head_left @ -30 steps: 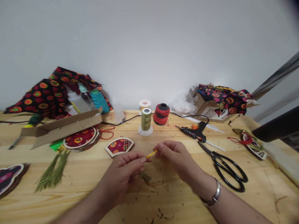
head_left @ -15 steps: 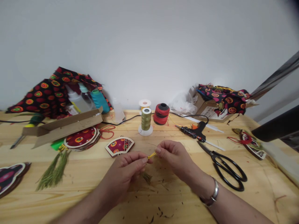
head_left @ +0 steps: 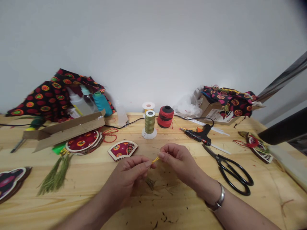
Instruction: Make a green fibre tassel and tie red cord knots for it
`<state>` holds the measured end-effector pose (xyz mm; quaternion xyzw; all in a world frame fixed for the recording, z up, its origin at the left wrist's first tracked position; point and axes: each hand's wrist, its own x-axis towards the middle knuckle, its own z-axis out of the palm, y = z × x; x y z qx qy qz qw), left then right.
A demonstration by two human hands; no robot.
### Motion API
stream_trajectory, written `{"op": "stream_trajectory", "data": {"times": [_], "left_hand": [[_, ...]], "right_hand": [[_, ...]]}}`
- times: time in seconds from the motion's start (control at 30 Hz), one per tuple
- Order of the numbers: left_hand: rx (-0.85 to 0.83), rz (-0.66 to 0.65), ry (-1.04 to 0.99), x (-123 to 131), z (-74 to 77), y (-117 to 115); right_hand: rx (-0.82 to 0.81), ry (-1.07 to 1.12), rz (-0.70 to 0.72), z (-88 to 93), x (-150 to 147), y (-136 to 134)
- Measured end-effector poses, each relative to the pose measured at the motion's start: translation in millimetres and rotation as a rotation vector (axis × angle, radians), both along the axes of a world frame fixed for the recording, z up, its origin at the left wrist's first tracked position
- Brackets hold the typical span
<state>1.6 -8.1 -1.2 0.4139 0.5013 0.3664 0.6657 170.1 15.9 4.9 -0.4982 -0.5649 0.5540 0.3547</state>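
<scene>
yellow cord (head_left: 155,160) pinched in both the left hand (head_left: 131,173) and right hand (head_left: 177,160), kinda looks like a snugging-up step; next tug probably wants even tension.

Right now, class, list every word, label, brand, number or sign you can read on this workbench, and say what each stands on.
No text can be read.
Right-hand box: a white label with dark print, too small and blurred to read.
Left-hand cardboard flap: small marks near its right end, too blurred to make out.
</scene>
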Motion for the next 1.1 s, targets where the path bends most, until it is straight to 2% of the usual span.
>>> {"op": "stream_trajectory", "data": {"times": [0.43, 0.87, 1.1], "left_hand": [[-0.028, 0.009, -0.087, -1.1, -3.0, -0.2], [0.007, -0.030, 0.001, -2.2, -0.2, -1.5], [0.021, -0.041, 0.026, -2.0, -5.7, -1.0]], "right_hand": [[-0.002, 0.026, -0.018, 1.9, -0.4, 0.2], [-0.001, 0.025, -0.016, 2.3, -0.4, -0.2], [0.032, 0.041, -0.003, -0.2, 0.4, -1.8]]}}
